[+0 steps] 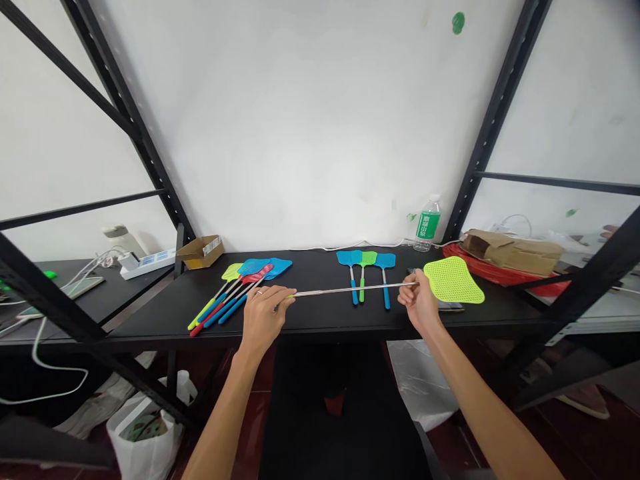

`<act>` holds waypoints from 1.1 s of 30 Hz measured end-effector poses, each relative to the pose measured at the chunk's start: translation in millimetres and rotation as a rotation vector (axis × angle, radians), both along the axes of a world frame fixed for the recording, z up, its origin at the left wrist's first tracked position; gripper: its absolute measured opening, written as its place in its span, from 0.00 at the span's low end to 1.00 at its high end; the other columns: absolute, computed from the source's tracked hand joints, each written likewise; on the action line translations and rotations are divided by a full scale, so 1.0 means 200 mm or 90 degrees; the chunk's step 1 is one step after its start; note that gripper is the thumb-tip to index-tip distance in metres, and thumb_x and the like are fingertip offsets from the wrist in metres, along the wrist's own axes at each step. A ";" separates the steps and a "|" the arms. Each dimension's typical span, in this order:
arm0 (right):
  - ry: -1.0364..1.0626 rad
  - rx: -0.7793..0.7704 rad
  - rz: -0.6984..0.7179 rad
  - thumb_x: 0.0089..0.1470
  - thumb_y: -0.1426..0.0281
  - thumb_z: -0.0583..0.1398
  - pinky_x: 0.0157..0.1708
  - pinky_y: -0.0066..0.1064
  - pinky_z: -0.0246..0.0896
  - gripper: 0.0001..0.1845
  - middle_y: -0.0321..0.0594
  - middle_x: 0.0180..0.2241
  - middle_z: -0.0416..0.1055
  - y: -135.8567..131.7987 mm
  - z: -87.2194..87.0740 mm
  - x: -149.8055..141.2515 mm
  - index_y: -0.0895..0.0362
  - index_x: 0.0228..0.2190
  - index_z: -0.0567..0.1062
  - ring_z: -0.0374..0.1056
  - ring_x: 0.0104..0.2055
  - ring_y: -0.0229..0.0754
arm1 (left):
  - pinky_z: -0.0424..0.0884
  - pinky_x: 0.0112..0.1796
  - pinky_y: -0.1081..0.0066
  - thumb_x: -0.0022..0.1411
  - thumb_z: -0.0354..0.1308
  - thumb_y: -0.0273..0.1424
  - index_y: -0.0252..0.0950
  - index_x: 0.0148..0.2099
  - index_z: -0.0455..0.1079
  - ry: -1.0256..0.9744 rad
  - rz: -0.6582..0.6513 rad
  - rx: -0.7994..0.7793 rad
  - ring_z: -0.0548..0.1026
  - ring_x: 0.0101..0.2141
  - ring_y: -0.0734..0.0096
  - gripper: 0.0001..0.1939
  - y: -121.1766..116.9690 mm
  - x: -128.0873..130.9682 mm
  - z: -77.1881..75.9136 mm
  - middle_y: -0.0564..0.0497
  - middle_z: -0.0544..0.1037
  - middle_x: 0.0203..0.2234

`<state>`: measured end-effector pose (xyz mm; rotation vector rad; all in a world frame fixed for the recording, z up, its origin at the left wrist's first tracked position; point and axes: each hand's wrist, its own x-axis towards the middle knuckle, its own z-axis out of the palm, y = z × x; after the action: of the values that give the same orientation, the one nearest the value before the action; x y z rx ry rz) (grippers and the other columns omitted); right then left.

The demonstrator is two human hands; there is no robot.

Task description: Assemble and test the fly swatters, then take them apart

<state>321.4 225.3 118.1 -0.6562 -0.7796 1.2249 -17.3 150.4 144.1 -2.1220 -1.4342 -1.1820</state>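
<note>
A yellow-green fly swatter (454, 280) with a long metal telescopic rod is held level across my front, above the black table. My left hand (267, 312) is closed around its handle end. At the other end, my right hand (419, 299) pinches the rod just below the perforated head. To the left lies a pile of blue, red and yellow-green fly swatters (255, 269), heads pointing away from me. Between my hands and farther back, a blue swatter (385, 261) lies beside a green one (369, 259) and another blue one (349, 259).
A plastic water bottle (428, 225) stands near the wall. A small cardboard box (201, 252) and a white power strip (149, 263) are at the left. At the right, a brown cardboard package (505, 255) rests on red plastic. Black metal posts (493, 123) flank the table (310, 327).
</note>
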 end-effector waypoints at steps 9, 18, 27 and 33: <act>-0.065 0.046 0.114 0.50 0.52 0.67 0.19 0.26 0.53 0.20 0.35 0.21 0.68 0.00 -0.04 -0.03 0.58 0.28 0.77 0.59 0.19 0.32 | 0.52 0.56 0.54 0.64 0.59 0.31 0.43 0.45 0.77 -0.086 0.088 0.093 0.74 0.48 0.55 0.08 -0.01 0.07 -0.03 0.47 0.80 0.44; -0.003 0.004 0.061 0.46 0.54 0.70 0.19 0.26 0.54 0.18 0.37 0.22 0.71 0.01 -0.03 -0.02 0.57 0.27 0.78 0.62 0.21 0.34 | 0.63 0.30 0.71 0.55 0.66 0.40 0.39 0.36 0.63 -0.747 0.044 -0.032 0.63 0.25 0.74 0.16 0.04 0.11 -0.05 0.59 0.62 0.24; 0.004 -0.018 0.033 0.44 0.56 0.71 0.18 0.27 0.52 0.18 0.38 0.24 0.72 0.02 -0.07 -0.05 0.58 0.28 0.79 0.64 0.21 0.35 | 0.68 0.28 0.74 0.47 0.72 0.37 0.37 0.34 0.63 -1.081 -0.174 -0.214 0.68 0.25 0.77 0.20 0.10 0.08 -0.12 0.60 0.65 0.22; -0.026 0.003 0.069 0.46 0.56 0.70 0.18 0.27 0.54 0.18 0.39 0.24 0.73 0.03 -0.11 -0.05 0.59 0.29 0.79 0.63 0.20 0.34 | 0.66 0.25 0.72 0.54 0.67 0.45 0.30 0.33 0.72 -0.929 -0.300 -0.380 0.68 0.22 0.74 0.20 0.12 0.08 -0.16 0.54 0.68 0.19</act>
<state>312.2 231.1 95.6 -0.6426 -0.8612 1.3114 -1.5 174.7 112.8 -1.8616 -1.9344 -3.2207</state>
